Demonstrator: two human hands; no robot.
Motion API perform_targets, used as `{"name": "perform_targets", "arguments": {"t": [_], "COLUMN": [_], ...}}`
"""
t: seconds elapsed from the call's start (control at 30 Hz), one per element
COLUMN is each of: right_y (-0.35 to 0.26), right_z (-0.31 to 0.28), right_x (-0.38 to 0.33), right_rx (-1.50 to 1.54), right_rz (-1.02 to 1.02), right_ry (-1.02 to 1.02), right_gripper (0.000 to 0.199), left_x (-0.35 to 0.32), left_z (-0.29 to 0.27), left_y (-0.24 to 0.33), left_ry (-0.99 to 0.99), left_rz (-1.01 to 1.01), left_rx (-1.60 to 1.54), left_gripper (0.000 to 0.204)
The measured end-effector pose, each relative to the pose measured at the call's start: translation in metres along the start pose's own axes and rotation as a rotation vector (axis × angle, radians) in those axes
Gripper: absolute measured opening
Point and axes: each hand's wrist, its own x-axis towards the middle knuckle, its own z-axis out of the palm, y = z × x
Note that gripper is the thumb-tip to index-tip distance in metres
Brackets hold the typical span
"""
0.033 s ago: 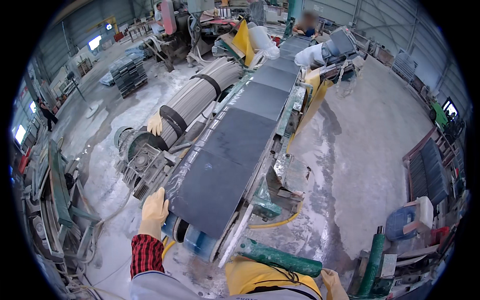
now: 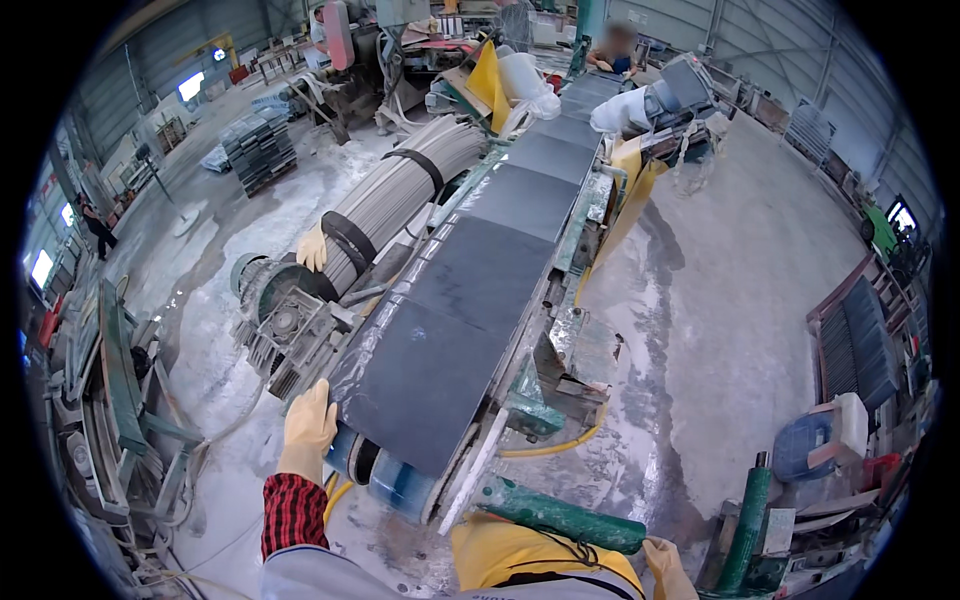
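Note:
My left hand [image 2: 309, 428], in a pale yellow rubber glove with a red-and-black checked cuff, is at the near left corner of a dark grey slab [image 2: 412, 385]. Its fingers are stretched out and close together, beside or against the slab's edge. The slab lies flat at the near end of a conveyor, above a blue roller [image 2: 408, 487]. More slabs, such as a second dark slab [image 2: 485, 265], run in line behind it. Low at the right, my right hand [image 2: 670, 572], also gloved, is next to the end of a green cylinder [image 2: 565, 515]; its fingers are mostly hidden.
Left of the conveyor stand a dusty motor [image 2: 285, 315], a loose glove [image 2: 312, 248] and a strapped bundle of pale strips [image 2: 400, 190]. A person [image 2: 613, 50] is at the far end. Blue jugs [image 2: 803, 447] and a green post [image 2: 745, 525] stand at the right.

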Motion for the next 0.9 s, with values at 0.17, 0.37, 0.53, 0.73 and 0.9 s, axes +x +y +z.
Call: {"name": "perform_targets", "arguments": {"t": [0.17,0.37,0.53,0.73,0.9], "right_y": [-0.032,-0.056,-0.054,-0.112,-0.106], "right_z": [-0.008,-0.018,-0.004,-0.008,-0.029], "right_x": [-0.009,-0.013,-0.003,-0.036,-0.041], "right_rx": [-0.034,-0.156,-0.137,-0.145,-0.014], "right_rz": [-0.069,-0.025,-0.080,-0.084,-0.166], "right_ry": [0.029,0.128,0.086,0.104,0.213], "right_gripper": [0.035,0.037,0.035,0.035,0.036], "left_x": [-0.058,-0.090,-0.064,-0.067,-0.041], "left_z": [0.053,0.056,0.030,0.039,-0.030], "left_y": [-0.028,0.073,0.108,0.090,0.105], "left_ry": [0.372,-0.036,0.171,0.222,0.158], "left_rz": [-0.251,-0.864,-1.327,-1.048,-0.503], "left_rx": [-0.248,-2.302,-1.918,-1.997,-2.097], "left_gripper": [0.039,0.013,0.026,0.028,0.030]}}
